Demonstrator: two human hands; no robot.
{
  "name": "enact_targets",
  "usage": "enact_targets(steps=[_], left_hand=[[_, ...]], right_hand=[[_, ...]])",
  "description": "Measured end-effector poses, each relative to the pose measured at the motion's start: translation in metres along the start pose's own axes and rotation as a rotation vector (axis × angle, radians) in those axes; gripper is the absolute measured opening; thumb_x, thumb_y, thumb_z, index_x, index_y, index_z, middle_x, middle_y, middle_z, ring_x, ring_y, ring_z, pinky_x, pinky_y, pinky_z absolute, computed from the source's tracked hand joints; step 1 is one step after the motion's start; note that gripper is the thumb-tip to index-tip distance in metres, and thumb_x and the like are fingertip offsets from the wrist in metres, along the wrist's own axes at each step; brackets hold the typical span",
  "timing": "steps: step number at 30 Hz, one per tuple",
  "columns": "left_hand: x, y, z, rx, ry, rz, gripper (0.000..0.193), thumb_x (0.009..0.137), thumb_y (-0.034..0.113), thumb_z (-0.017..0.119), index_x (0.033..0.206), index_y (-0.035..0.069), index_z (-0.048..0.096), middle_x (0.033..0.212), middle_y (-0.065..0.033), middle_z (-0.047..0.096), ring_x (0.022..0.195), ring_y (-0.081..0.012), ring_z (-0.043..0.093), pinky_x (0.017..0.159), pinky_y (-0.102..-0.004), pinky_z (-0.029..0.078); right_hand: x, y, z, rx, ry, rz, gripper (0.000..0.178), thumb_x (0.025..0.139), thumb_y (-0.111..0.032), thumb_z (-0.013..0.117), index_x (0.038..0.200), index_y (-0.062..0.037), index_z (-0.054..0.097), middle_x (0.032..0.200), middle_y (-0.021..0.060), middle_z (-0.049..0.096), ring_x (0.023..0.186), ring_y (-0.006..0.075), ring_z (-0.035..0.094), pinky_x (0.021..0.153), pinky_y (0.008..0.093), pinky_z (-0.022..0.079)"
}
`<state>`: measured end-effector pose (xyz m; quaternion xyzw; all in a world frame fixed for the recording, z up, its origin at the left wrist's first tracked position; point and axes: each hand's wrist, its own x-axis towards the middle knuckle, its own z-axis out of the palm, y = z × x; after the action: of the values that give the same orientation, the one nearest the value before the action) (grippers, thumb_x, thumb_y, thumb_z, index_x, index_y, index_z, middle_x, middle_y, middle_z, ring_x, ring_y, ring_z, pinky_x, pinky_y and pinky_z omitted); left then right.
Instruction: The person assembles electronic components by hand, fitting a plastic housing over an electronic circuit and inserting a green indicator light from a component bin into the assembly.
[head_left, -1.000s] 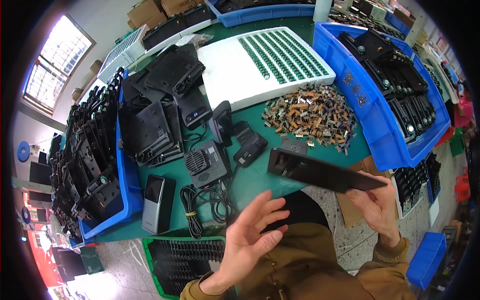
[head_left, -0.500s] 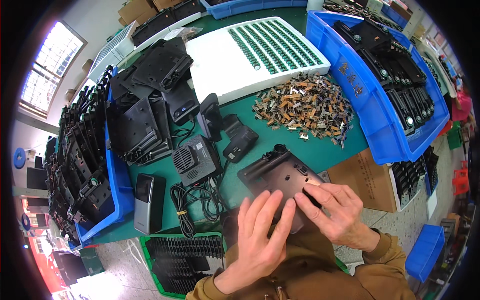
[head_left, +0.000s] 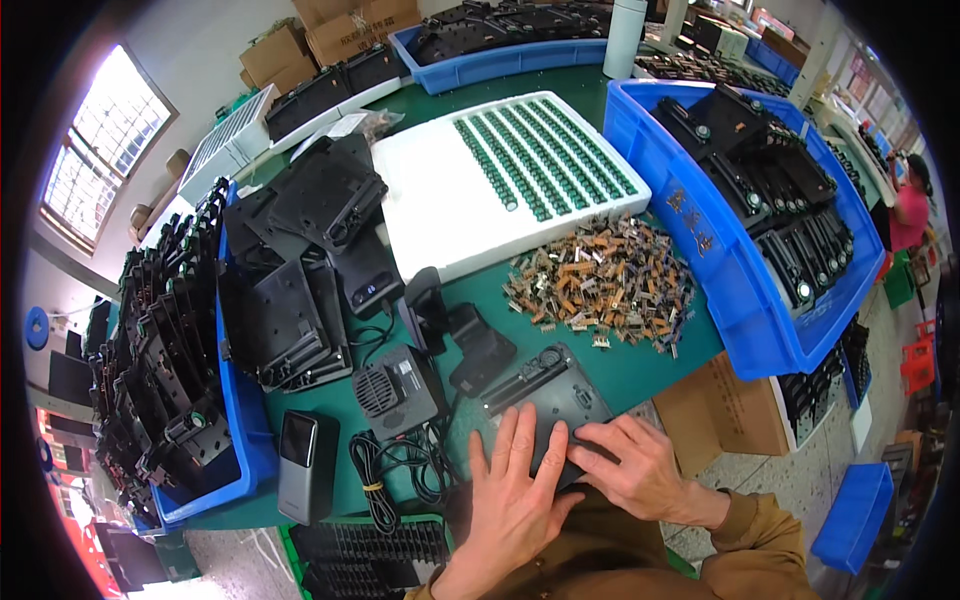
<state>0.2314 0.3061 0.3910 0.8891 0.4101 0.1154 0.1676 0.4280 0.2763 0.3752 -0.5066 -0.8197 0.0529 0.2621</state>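
Observation:
A flat black plastic panel (head_left: 560,390) with a tube-like ridge along its far side lies at the green table's front edge. My left hand (head_left: 515,495) rests on its near left part, fingers stretched out and lying flat. At the panel's near right part is my right hand (head_left: 640,468), fingers bent and drawn together over the surface. Anything between those fingertips is hidden. Just beyond the panel stands a black cradle-like holder (head_left: 480,345). A heap of small metal-and-brown slide switches (head_left: 605,280) lies farther back.
A white foam tray (head_left: 425,215) holds rows of green parts. Blue bins (head_left: 690,250) of black housings flank the table. On the left are stacked black panels (head_left: 285,320), a boxy vented device (head_left: 400,390), a coiled cable (head_left: 375,485) and a grey power bank (head_left: 305,465).
The view has tilted up, so the table sits lower in the picture. The panel now lies flatter on the table, and my right hand's fingers are more curled.

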Motion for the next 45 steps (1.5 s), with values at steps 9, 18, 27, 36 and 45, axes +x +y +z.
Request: enact_targets(steps=[9, 18, 27, 36, 45], left_hand=[[0.006, 0.0, 0.008, -0.081, 0.02, -0.072, 0.071, 0.075, 0.03, 0.08, 0.136, 0.004, 0.054, 0.153, -0.0215, 0.036, 0.143, -0.0389, 0.033, 0.109, -0.0654, 0.027], [0.007, -0.006, 0.01, -0.08, 0.065, -0.06, 0.069, 0.075, 0.029, 0.08, 0.134, 0.003, 0.055, 0.152, -0.0206, 0.037, 0.142, -0.0379, 0.034, 0.108, -0.0653, 0.03], [0.006, -0.004, 0.014, -0.079, 0.085, -0.07, 0.068, 0.074, 0.028, 0.081, 0.133, 0.004, 0.056, 0.151, -0.0195, 0.038, 0.142, -0.0369, 0.035, 0.107, -0.0658, 0.03], [0.005, -0.004, 0.012, -0.096, 0.099, -0.066, 0.068, 0.075, 0.03, 0.079, 0.134, 0.004, 0.055, 0.149, -0.0197, 0.041, 0.139, -0.0379, 0.037, 0.106, -0.0668, 0.031], [0.005, -0.006, 0.014, -0.088, 0.1, -0.06, 0.069, 0.075, 0.031, 0.08, 0.134, 0.004, 0.054, 0.149, -0.0198, 0.041, 0.138, -0.0377, 0.038, 0.105, -0.0674, 0.031]], right_hand=[[0.017, 0.01, -0.021, 0.041, -0.121, 0.002, 0.038, 0.071, -0.016, 0.079, 0.107, -0.0085, 0.069, 0.111, 0.0062, 0.061, 0.092, 0.0249, 0.06, 0.073, 0.0377, 0.052], [0.102, 0.036, -0.055, 0.053, 0.145, 0.07, 0.024, 0.076, -0.005, 0.075, 0.099, -0.0032, 0.07, 0.093, 0.0117, 0.068, 0.086, 0.032, 0.065, 0.073, 0.0392, 0.053], [0.22, 0.116, -0.034, 0.023, 0.232, 0.185, 0.019, 0.083, -0.012, 0.065, 0.098, -0.0024, 0.073, 0.092, 0.0137, 0.073, 0.081, 0.029, 0.07, 0.073, 0.0376, 0.053], [0.259, 0.15, 0.011, -0.194, 0.0, 0.267, 0.019, 0.077, -0.011, 0.064, 0.091, -0.0087, 0.076, 0.089, 0.011, 0.074, 0.085, 0.03, 0.069, 0.075, 0.0423, 0.053], [0.266, 0.147, 0.01, -0.183, -0.146, 0.341, 0.018, 0.073, -0.007, 0.065, 0.088, -0.0075, 0.075, 0.087, 0.0094, 0.074, 0.084, 0.0274, 0.07, 0.074, 0.041, 0.053]])
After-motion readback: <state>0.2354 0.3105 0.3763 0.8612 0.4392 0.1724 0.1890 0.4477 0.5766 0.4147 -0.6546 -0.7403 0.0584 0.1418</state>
